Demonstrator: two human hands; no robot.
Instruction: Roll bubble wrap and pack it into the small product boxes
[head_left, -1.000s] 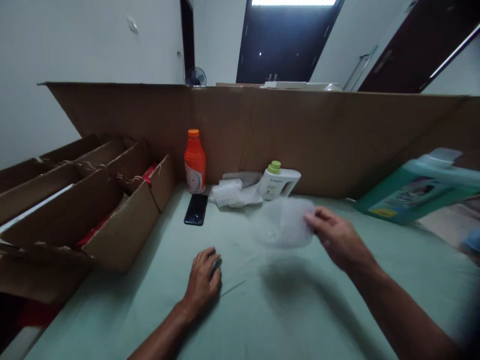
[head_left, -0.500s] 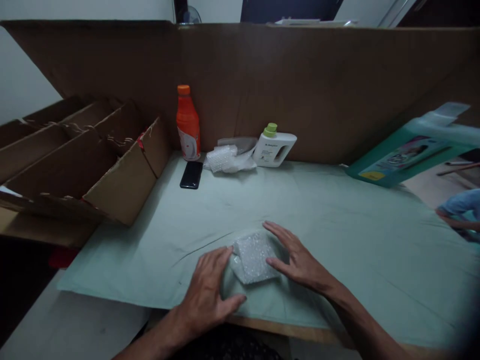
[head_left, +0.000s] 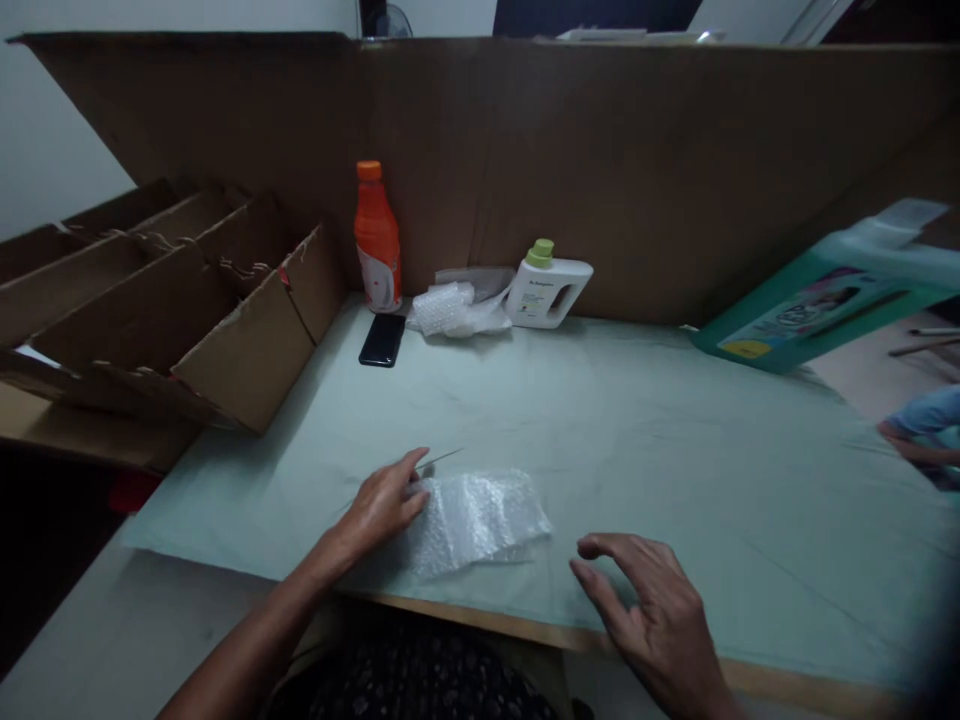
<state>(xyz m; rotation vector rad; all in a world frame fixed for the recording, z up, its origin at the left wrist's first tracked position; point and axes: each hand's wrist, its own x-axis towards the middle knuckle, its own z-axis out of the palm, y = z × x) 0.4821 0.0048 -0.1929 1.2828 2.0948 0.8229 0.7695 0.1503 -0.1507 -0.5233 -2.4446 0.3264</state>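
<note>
A rectangular piece of clear bubble wrap (head_left: 480, 520) lies on the pale green cloth (head_left: 637, 430), well to the near side of the white plastic bottle with a lime-green cap (head_left: 551, 293) and a little to its left. The left hand (head_left: 384, 505) is at the wrap's far-left end, as counted from that bottle, forefinger stretched out and thumb over the edge (whether it pinches the film, I cannot tell). The right hand (head_left: 652, 610), nearer than the bottle and off to its right, is apart from the wrap, thumb and curved fingers spread around nothing.

Just left of the white bottle sits a crumpled bundle of bubble wrap (head_left: 446, 308); farther left are an upright orange bottle with an orange cap (head_left: 377, 240) and a black smartphone (head_left: 382, 340). Well to its right leans a large translucent jug of green liquid (head_left: 795, 310). Behind it rises a brown cardboard panel (head_left: 637, 180).
</note>
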